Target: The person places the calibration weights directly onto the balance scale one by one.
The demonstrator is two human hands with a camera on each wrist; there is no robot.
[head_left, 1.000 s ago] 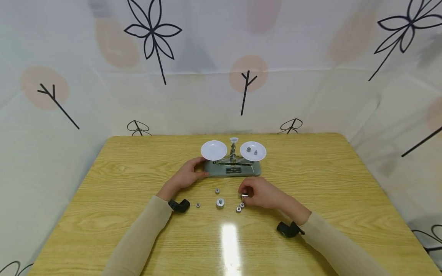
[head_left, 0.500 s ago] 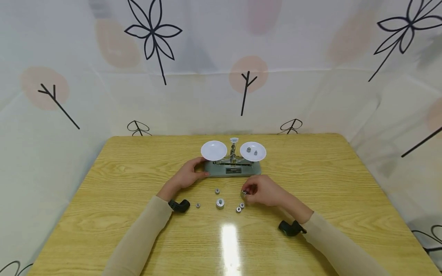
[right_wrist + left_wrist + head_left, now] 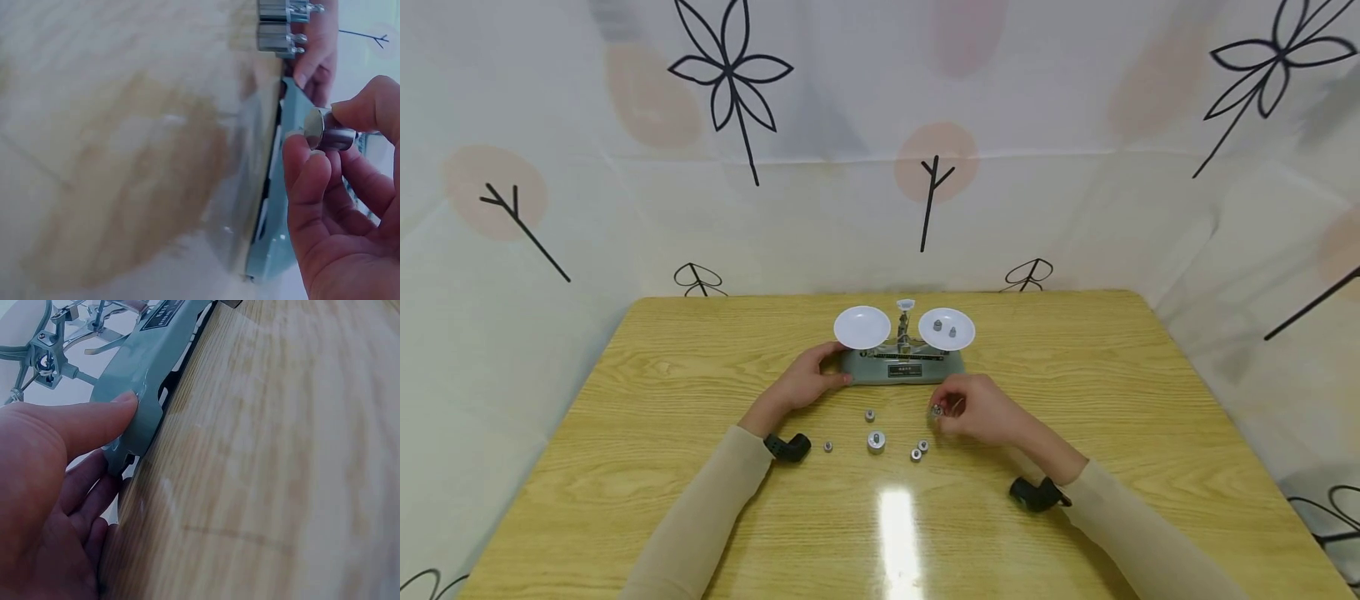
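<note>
- Fingers [image 3: 309, 187] of the right hand [image 3: 981, 408] are drawn together with the thumb in a pinch round a metal weight [image 3: 336, 139].
- That weight sits in front of the scale, near its right end; its flat bottom shows, so it seems lifted, though how high is hard to judge.
- Carrying it well calls for an even pinch on the smooth sides, the knob upward, and a level wrist.
- Two small weights [image 3: 922, 447] stand close together near the right hand; a large weight [image 3: 876, 442] is farther left. A low sleeve could knock them.
- Left hand [image 3: 805, 382] grips the left end of the scale [image 3: 953, 367], thumb in front; gentle, steady pressure should stop it sliding without jogging the dishes.
- Right dish [image 3: 957, 317] bears two more weights [image 3: 937, 325].
</note>
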